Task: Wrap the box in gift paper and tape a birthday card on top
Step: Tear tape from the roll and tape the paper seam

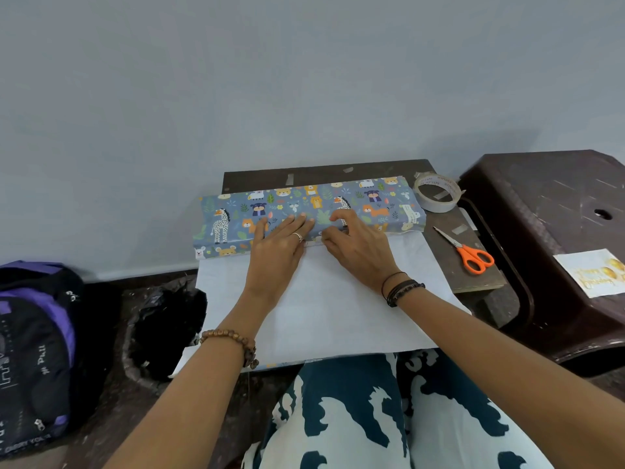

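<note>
Left hand (280, 245) lies flat, fingers straight, pressing the near top edge of the box (304, 214), ring visible on one finger. Right hand (355, 248) sits just beside it, touching the same edge – thumb and forefinger curled and pinched at the paper seam, apparently on a small strip of tape; what exactly is pinched is too small to make out. The box is long, already covered in blue animal-print gift paper (372, 201), lying crosswise right under both sets of fingertips, at the far edge of the white underside of the paper sheet (338, 306), which spreads from the box toward the person and hangs over their lap. The box itself is fully hidden by the wrap; its near side is partly covered by the hands. Right end of the box shows a taped fold. Just right of the box and touching or nearly touching its far corner – a tape roll (437, 192). Right of the box and nearer the person, orange-handled scissors (468, 253) on the small dark table (473, 275). Well right of the box, the birthday card (595, 272) lies on a brown plastic stool (541, 198), cut off by the frame edge, gold lettering hard to read. Left of the box and lower, a black-and-purple backpack (37, 350) on the floor, partly cut off, and a black crumpled bag (165, 333) between it and the sheet. Bracelets on both wrists.
</note>
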A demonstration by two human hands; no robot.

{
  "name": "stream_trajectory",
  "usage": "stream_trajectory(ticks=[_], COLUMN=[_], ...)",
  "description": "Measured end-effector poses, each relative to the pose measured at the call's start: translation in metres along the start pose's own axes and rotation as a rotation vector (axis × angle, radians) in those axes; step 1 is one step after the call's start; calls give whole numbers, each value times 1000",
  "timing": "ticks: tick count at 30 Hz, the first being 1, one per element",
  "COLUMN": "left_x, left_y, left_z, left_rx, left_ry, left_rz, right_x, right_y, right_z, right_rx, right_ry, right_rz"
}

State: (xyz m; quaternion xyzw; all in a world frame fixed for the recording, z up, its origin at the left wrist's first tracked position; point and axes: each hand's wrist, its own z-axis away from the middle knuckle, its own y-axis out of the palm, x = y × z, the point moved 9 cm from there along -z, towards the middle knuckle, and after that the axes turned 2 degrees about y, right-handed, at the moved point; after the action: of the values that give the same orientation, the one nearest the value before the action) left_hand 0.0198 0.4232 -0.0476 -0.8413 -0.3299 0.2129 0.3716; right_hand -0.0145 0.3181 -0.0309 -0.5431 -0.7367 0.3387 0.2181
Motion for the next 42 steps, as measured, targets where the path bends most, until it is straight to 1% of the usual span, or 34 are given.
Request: stream_trajectory(ticks=[2, 5, 9, 12, 14, 18, 21, 24, 27, 28, 30, 32, 34, 36, 38, 39, 42], left_x=[0, 0, -1, -6, -11, -17, -17, -18, -18, -18, -18, -17, -26, -51, -72, -79, -87], left_y=[0, -1, -1, 0, 2, 1, 0, 1, 4, 5, 7, 11, 16, 10, 0, -5, -13], left_z=[0, -1, 0, -2, -5, -9, -9, -10, -10, -12, -16, -14, -5, 9, 28, 35, 50], left_rx=[7, 8, 15, 11, 7, -35, -27, 12, 81, 121, 278, 489, 746, 933, 1076, 1132, 1239], left_ry=[-5, -8, -31, -32, -40, -62, -74, -123, -159, -166, -201, -253, -243, -209, -233, -222, -129], left_rz=[8, 4, -11, -117, -176, -202, -199, -179, -160, -147, -98, -44, 17, 208, 386, 402, 311], right_x=[-3, -13, -17, -21, -25, -29, -32, -34, -41, -41, -40, -36, -31, -24, -19, -17, -19], right_y=[-3, -9, 1, 10, 12, 14, 14, 14, 9, 7, 6, 5, 5, 2, -2, -4, -12], right_z=[-1, -4, -9, -12, -14, -16, -15, -16, -21, -23, -25, -22, -14, -5, 3, 7, 17], right_rx=[-13, -32, 89, 207, 254, 306, 331, 374, 386, 401, 464, 561, 685, 785, 858, 883, 922], right_ry=[52, 190, 190, 204, 246, 295, 340, 364, 429, 437, 432, 407, 371, 338, 296, 274, 259], right_rz=[-34, -117, -167, -225, -237, -234, -274, -265, -282, -287, -290, -292, -310, -356, -353, -336, -320])
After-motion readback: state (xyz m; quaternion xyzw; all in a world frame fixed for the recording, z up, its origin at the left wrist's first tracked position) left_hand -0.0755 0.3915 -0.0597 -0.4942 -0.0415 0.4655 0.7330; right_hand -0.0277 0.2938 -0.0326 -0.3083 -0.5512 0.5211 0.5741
